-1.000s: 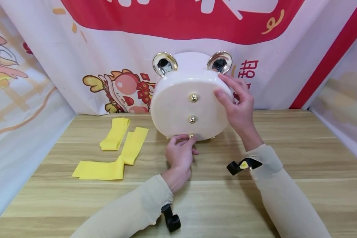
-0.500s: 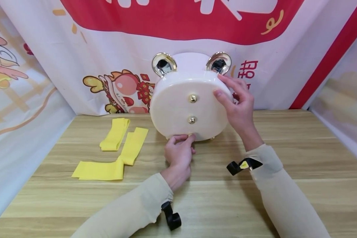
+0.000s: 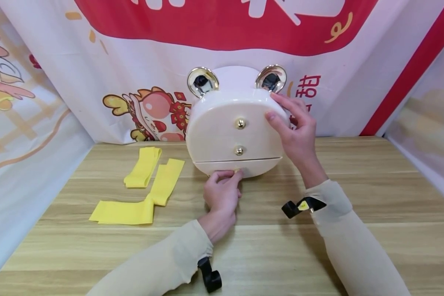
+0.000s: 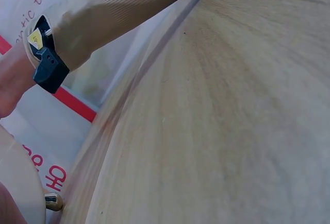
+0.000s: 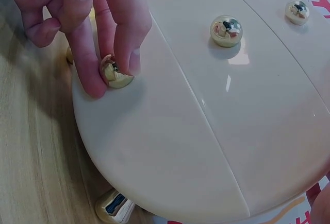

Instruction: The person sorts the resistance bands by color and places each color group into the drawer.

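A glossy white rounded drawer box [image 3: 218, 127] with two gold-rimmed ears [image 3: 202, 82] stands upright at the back of the table. Its bottom drawer [image 3: 260, 166] sits slightly forward, leaving a dark gap along its top edge. My left hand [image 3: 222, 193] pinches the gold knob [image 5: 117, 78] of that drawer between thumb and fingers. The middle knob [image 3: 239, 150] and top knob [image 3: 240, 123] are untouched. With my right hand [image 3: 299, 129] I grip the box's upper right edge, thumb on the front and fingers over the side, partly hidden.
Yellow strips [image 3: 123, 211] lie on the wood-grain table [image 3: 266, 263] left of the box, with another folded yellow strip [image 3: 142, 166] behind them. A printed cloth backdrop [image 3: 340, 82] rises right behind the box. Small gold feet [image 5: 114, 206] support the box.
The bottom drawer has come out a little toward me, opening a gap above it, as my left hand draws back with its knob. My right hand stays on the box.
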Available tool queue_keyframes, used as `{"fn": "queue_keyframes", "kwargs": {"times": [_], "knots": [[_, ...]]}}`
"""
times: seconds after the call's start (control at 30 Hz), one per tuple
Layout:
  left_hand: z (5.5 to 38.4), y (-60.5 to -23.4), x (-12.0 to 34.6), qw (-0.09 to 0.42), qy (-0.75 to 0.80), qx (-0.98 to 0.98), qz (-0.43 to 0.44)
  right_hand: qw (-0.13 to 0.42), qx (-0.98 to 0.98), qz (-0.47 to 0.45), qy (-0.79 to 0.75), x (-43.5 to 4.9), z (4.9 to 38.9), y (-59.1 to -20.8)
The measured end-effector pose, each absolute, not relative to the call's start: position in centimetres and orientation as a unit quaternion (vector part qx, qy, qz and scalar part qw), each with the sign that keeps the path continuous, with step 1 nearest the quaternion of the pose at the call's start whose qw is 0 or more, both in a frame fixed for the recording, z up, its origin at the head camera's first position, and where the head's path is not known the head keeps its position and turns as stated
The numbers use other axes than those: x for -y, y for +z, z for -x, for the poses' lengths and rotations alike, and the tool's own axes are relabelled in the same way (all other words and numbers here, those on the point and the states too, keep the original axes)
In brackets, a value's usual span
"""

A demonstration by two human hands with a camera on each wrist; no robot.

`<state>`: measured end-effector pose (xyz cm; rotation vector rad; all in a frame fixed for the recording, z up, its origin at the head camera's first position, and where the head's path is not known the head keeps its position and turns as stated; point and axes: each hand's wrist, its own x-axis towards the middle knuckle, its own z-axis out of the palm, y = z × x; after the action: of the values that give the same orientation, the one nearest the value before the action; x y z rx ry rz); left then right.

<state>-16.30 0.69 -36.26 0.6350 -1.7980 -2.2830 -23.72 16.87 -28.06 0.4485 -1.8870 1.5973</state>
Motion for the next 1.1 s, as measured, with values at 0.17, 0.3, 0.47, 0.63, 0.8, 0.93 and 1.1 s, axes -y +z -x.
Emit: {"fn": "queue_keyframes", "kwargs": {"times": [0.17, 0.3, 0.47, 0.63, 0.8, 0.93, 1.1], "knots": [[16.07, -36.31, -0.60, 0.083, -0.764, 0.604, -0.210, 0.315, 0.716, -0.166, 0.600, -16.77, 23.54, -27.95], [15.77, -36.29, -0.47, 0.075, -0.761, 0.608, -0.211, 0.320, 0.718, -0.163, 0.597, -16.73, 23.40, -27.82], [15.48, -36.30, -0.36, 0.070, -0.766, 0.605, -0.204, 0.322, 0.717, -0.160, 0.597, -16.66, 23.26, -27.67], [15.30, -36.23, -0.43, 0.074, -0.765, 0.607, -0.201, 0.323, 0.715, -0.160, 0.599, -16.58, 23.24, -27.60], [15.36, -36.18, -0.61, 0.076, -0.761, 0.611, -0.203, 0.322, 0.717, -0.159, 0.597, -16.63, 23.27, -27.62], [15.48, -36.20, -0.65, 0.078, -0.757, 0.616, -0.205, 0.319, 0.721, -0.155, 0.595, -16.70, 23.27, -27.69], [15.82, -36.31, -0.61, 0.087, -0.752, 0.620, -0.207, 0.321, 0.719, -0.147, 0.599, -16.65, 23.27, -27.82]]}}
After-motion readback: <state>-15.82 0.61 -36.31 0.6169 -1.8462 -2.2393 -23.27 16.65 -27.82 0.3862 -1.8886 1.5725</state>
